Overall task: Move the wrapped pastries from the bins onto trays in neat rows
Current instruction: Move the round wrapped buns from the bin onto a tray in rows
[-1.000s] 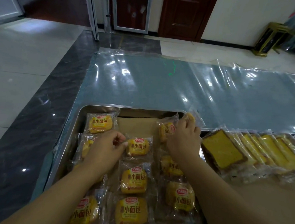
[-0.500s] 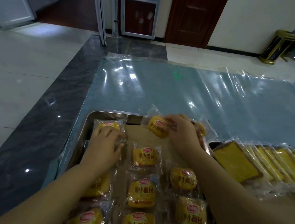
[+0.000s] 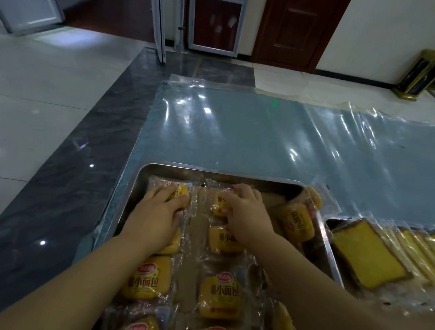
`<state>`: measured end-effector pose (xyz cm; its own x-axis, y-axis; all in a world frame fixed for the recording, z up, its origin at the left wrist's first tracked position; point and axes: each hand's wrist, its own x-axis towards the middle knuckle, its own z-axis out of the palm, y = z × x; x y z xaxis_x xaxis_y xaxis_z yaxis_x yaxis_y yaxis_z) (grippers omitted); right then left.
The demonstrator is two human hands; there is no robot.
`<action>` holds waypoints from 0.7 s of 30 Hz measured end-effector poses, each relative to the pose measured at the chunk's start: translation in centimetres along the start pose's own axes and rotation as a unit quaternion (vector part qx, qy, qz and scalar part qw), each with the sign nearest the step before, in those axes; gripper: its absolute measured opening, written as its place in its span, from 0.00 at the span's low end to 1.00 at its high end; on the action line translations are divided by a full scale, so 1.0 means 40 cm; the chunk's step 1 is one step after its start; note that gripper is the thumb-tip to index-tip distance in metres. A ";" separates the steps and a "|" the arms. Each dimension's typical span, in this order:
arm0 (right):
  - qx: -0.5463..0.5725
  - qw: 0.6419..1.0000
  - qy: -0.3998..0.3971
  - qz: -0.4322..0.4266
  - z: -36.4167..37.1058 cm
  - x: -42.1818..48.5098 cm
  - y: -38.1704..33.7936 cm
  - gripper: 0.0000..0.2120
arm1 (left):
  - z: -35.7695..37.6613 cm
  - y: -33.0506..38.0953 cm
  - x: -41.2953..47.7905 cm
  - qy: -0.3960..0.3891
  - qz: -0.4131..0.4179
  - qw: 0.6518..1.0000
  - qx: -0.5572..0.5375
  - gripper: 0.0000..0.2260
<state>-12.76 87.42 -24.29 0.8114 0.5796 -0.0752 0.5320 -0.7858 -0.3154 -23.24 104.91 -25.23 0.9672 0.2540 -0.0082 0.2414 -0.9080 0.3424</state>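
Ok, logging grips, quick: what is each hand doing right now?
Left hand: open, fingers flat on the far-left bun.
Right hand: closed, gripping the middle bun.

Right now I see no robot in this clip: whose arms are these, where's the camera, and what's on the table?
No machine here: a person works bare-handed, and the single camera sits on their head, looking forward and down, so both arms enter from the bottom. On the plastic-covered table stands a metal tray with wrapped buns in columns. The left hand lies over the far-left bun; the right hand curls around the far bun of the middle column, apparently setting it down. More buns lie tilted at the tray's right side. A second tray to the right holds wrapped cake slices.
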 end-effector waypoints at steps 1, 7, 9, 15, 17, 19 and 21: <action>-0.001 1.000 -0.001 0.000 0.002 -0.001 -0.003 0.21 | 0.001 -0.003 -0.001 -0.001 -0.001 1.000 -0.005 0.19; 0.008 0.999 -0.051 -0.007 -0.014 -0.004 -0.028 0.23 | -0.007 -0.008 -0.007 -0.020 0.008 1.000 -0.010 0.20; 0.027 0.999 -0.030 -0.010 -0.027 -0.021 -0.029 0.23 | -0.018 0.001 -0.011 -0.007 0.013 1.000 -0.016 0.20; 0.014 0.990 0.143 -0.009 -0.087 -0.131 0.022 0.16 | -0.036 0.073 -0.033 0.040 0.068 0.997 -0.022 0.16; -0.038 0.974 0.221 0.020 -0.109 -0.165 0.060 0.14 | -0.034 0.106 -0.044 0.039 0.080 0.996 -0.027 0.15; -0.064 0.968 0.221 0.097 -0.133 -0.193 0.100 0.17 | -0.028 0.139 -0.053 0.033 0.098 0.994 -0.031 0.15; -0.065 0.966 0.177 0.177 -0.150 -0.211 0.140 0.21 | -0.019 0.169 -0.062 0.030 0.112 0.992 -0.040 0.13</action>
<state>-15.18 76.82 -19.75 0.9676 0.1783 0.1786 0.2139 -0.9551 -0.2050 -24.05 98.39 -22.17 0.9887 0.0702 0.1323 0.0110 -0.9149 0.4036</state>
